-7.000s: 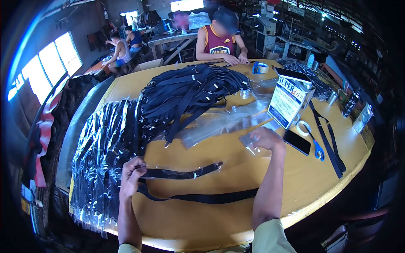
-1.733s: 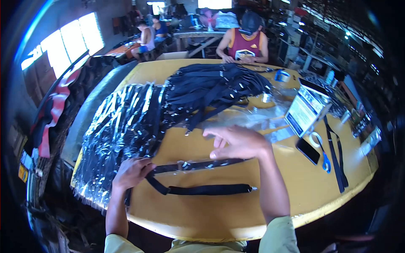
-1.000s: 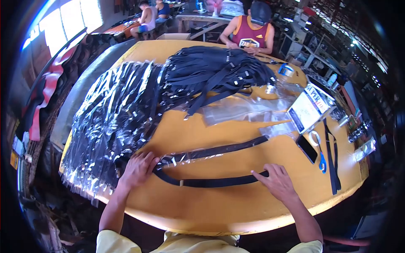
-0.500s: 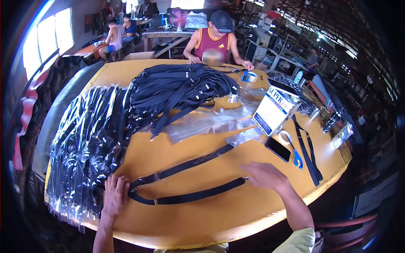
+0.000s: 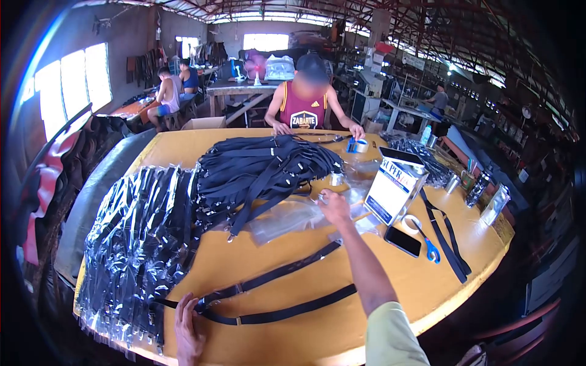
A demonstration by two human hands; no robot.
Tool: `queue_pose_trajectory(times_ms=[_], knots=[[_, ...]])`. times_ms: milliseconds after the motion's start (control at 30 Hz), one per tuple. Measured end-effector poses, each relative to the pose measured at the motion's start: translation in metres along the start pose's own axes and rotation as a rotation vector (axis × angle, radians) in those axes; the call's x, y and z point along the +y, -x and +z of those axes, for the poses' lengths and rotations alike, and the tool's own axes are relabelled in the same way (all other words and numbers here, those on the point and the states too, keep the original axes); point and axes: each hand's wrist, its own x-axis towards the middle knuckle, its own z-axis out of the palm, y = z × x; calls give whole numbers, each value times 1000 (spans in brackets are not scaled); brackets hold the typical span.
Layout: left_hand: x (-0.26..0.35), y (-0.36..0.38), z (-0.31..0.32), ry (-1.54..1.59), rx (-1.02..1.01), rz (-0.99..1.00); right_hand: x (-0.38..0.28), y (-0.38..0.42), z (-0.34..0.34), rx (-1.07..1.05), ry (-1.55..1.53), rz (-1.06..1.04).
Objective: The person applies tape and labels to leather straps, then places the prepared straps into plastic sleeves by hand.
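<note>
Black elastic suspenders (image 5: 287, 314) with metal fittings lie in two long strands across the yellow table. My left hand (image 5: 188, 326) is closed around the straps where the strands come together, at the table's near left. My right hand (image 5: 336, 207) reaches over the middle, its bent fingertips on the thin clear plastic bags (image 5: 278, 226); it seems to pinch one, though the fingertips are small. Left of the bags is a heaped pile of black suspenders (image 5: 262, 165). Packed suspenders in shiny clear plastic (image 5: 131, 244) cover the table's left side.
A white printed box (image 5: 390, 194) stands right of my right hand. Close to it lie a phone (image 5: 403, 241), a tape roll (image 5: 411, 224), blue-handled scissors (image 5: 432, 251) and another black strap (image 5: 448, 244). A co-worker (image 5: 308, 100) sits across the table, hands near a tape dispenser (image 5: 357, 146).
My right hand has left the free strap end and moved forward to the plastic bags. My left hand stays at the joined straps. The camera view has tilted upward.
</note>
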Motion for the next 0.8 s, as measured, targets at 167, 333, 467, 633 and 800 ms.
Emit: queue_pose_trajectory(times_ms=[167, 333, 467, 633, 800], knots=[[-2, -5, 0, -23, 104, 128, -13, -10, 26, 116, 106, 205], [0, -4, 0, 24, 133, 114, -4, -18, 14, 354, -212, 118], [-10, -1, 0, 74, 116, 108, -6, -21, -16, 384, -682, -71], [-8, -1, 2, 80, 197, 131, -42, 20, -78, 259, -898, -85], [19, -15, -3, 136, 194, 154, -84, 82, -126, 136, -1039, -262]])
